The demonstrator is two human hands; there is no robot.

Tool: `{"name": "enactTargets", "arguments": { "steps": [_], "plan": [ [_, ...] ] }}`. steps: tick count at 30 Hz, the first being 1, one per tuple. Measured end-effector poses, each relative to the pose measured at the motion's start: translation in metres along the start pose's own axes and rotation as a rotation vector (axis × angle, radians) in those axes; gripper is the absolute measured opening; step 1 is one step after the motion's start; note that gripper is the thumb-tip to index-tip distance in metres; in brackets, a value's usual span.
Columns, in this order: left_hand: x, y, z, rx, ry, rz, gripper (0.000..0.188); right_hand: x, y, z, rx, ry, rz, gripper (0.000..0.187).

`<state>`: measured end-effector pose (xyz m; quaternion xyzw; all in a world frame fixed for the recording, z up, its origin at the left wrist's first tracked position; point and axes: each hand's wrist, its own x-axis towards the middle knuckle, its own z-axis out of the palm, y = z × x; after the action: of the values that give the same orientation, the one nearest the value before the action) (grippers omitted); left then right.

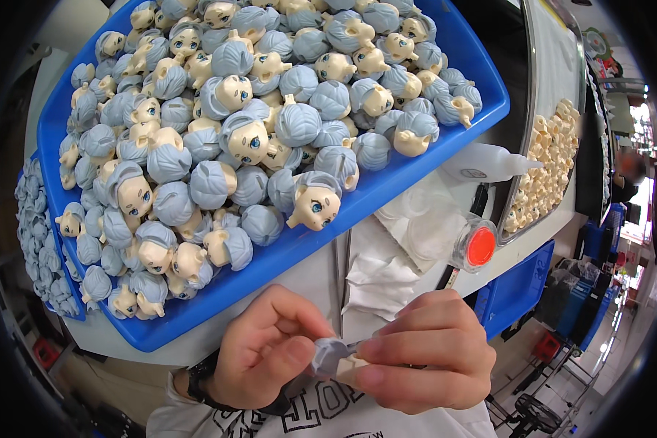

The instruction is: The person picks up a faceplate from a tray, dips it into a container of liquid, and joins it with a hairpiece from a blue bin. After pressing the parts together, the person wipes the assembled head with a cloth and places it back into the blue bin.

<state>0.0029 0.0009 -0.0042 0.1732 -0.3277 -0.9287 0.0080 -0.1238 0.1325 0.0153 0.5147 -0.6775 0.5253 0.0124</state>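
Observation:
Low in the head view, in front of my shirt, my two hands meet over a small doll part. The fingers of my left hand (252, 354) are closed on a grey-blue doll hair piece (327, 356). Between the fingertips of my right hand (431, 354) is a cream doll head piece (349, 366), touching the hair piece and mostly hidden. Something thin and dark shows by the right fingertips; I cannot make out what it is. Beyond my hands, a large blue tray (285, 257) is heaped with similar doll heads (248, 140) with grey-blue hair.
Folded white cloths (379, 286), a squeeze bottle (482, 162) and a clear jar with a red top (480, 246) lie right of the tray. A metal tray (505, 228) holds cream parts. More grey-blue pieces (40, 233) fill a bin at far left. A blue crate (518, 288) stands lower right.

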Motion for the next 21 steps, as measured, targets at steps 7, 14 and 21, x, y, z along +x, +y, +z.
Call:
{"name": "enactTargets", "arguments": {
  "steps": [7,14,21],
  "plan": [
    [-0.001,0.005,0.000,0.151,0.007,-0.068,0.023,0.003,-0.001,0.002,-0.051,-0.083,-0.014,0.015],
    [-0.003,0.002,-0.003,0.211,-0.005,-0.097,0.015,-0.002,-0.005,0.001,-0.076,-0.116,-0.041,0.015],
    [0.000,-0.001,0.000,0.327,-0.016,0.011,0.012,-0.007,-0.007,-0.002,-0.102,-0.096,-0.047,0.014]
  ]
}}
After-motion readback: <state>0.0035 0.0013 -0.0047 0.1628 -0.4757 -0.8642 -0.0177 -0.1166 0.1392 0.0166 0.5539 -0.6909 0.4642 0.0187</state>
